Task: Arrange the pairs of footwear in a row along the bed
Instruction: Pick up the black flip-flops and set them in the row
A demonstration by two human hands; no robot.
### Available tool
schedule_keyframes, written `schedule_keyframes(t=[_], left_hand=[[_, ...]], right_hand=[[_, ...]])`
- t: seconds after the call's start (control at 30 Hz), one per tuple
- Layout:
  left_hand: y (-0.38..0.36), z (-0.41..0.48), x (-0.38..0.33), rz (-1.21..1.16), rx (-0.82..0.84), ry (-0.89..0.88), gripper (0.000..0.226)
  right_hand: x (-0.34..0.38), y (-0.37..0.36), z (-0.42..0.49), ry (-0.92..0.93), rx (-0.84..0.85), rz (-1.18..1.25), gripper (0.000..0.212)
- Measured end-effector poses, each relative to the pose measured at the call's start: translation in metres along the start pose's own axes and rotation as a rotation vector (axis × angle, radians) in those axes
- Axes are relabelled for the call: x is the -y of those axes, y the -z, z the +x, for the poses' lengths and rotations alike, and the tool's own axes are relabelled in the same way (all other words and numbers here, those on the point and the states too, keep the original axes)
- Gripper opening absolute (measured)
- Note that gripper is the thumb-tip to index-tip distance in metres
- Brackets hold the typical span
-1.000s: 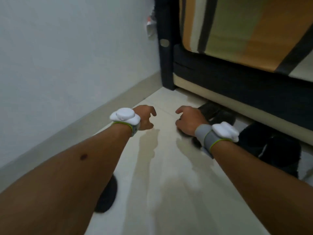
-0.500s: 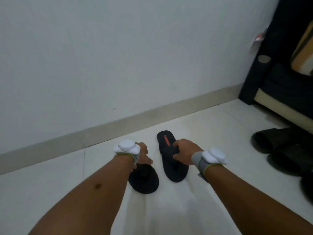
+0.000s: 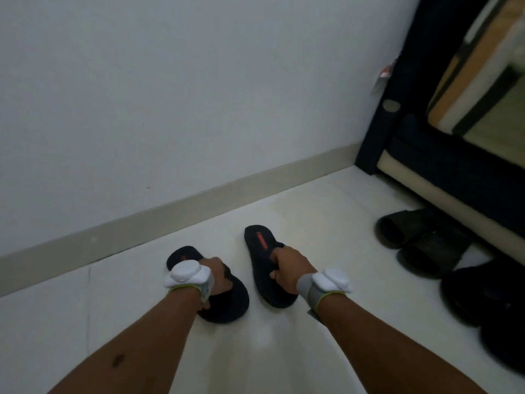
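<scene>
Looking down on a pale tiled floor (image 3: pixel 326 211), glossy under dim light. Bounded at the back by a white wall (image 3: pixel 170 95) with a beige skirting (image 3: pixel 199 200) running up to the right. Closed off on the right by a dark bed (image 3: pixel 454 172) with a striped cover (image 3: pixel 483 81) of orange, cream and black on top.

Left hand (image 3: pixel 217 275) was curled tight over the strap of the left sandal (image 3: pixel 224 302), a black flip-flop flat on the floor near the skirting, with a white wrist device (image 3: pixel 186 274) above it. Right hand (image 3: pixel 287 265) was closed the same way on the right sandal (image 3: pixel 264 251), black with a red mark on its footbed, lying just beside the first, apart from it and angled slightly away. Both sandals stood well apart from the bed.

Lined up along the bed's lower edge on the far right: black slides (image 3: pixel 420 240), side by side and touching, then darker shoes (image 3: pixel 488 308) nearer the camera, too dim to tell their kind.
</scene>
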State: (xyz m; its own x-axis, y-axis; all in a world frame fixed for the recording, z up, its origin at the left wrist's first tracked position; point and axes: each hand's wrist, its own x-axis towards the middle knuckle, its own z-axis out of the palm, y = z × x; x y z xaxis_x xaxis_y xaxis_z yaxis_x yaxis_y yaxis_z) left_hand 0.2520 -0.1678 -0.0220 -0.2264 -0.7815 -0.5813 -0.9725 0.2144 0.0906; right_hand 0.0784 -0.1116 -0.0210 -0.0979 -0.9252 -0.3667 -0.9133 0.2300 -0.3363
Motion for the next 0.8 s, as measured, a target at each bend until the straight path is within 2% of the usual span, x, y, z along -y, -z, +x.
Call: schedule_keyframes(t=[0.03, 0.1, 0.2, 0.27, 0.33, 0.53, 0.7, 0.8], left_hand=[[0.006, 0.002, 0.006, -0.051, 0.033, -0.011, 0.025], [0.028, 0.007, -0.009, -0.131, 0.0, -0.021, 0.028], [0.064, 0.005, -0.063, -0.179, -0.049, -0.058, 0.017], [0.084, 0.007, -0.1, -0.104, -0.091, -0.111, 0.016], [0.102, 0.012, -0.156, -0.033, -0.152, -0.158, 0.02], [0.136, 0.016, -0.254, 0.204, -0.303, -0.282, 0.028], [0.158, 0.054, -0.292, 0.25, -0.366, -0.416, 0.028], [0.165, 0.102, -0.307, 0.288, -0.371, -0.522, 0.028]], right_hand=[[0.003, 0.008, 0.0, 0.009, -0.015, 0.018, 0.034], [-0.014, 0.039, -0.003, -0.012, -0.055, 0.049, 0.03], [-0.049, 0.086, -0.012, -0.051, -0.123, 0.082, 0.026], [-0.077, 0.118, -0.015, -0.071, -0.177, 0.1, 0.029], [-0.119, 0.151, -0.019, -0.086, -0.223, 0.139, 0.024], [-0.177, 0.19, -0.034, -0.125, -0.283, 0.255, 0.018], [-0.195, 0.205, -0.012, -0.17, -0.329, 0.378, 0.017], [-0.201, 0.197, 0.023, -0.271, -0.377, 0.436, 0.026]])
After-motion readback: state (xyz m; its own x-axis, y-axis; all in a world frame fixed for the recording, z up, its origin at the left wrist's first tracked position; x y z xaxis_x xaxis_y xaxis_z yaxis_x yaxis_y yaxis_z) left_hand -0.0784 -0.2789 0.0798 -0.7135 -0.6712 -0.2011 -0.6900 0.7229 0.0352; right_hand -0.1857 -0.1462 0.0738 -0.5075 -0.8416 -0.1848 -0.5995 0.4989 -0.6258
